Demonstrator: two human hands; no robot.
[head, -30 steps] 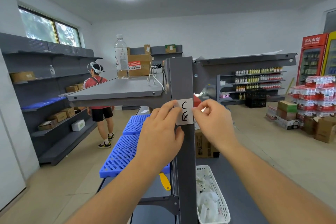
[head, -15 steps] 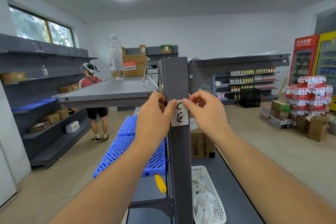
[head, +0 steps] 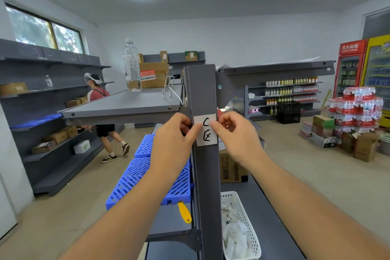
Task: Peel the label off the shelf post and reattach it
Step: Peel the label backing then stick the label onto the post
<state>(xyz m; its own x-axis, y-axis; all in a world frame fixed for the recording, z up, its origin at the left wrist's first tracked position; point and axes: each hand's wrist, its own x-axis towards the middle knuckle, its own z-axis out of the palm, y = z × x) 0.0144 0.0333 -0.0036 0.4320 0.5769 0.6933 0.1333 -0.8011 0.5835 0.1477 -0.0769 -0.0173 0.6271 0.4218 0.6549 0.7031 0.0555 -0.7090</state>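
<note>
Centre frame: label (head: 205, 130) flat on post (head: 207, 175). Left hand (head: 172, 143) thumb presses its left edge; right hand (head: 236, 135) thumb its right. Neither grip pinches it.

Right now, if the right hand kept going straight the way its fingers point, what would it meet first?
The right hand points left toward the post. Its fingertips are already at the right edge of the white label on the grey shelf post, so it would press onto the label first; the left hand lies just beyond.
</note>
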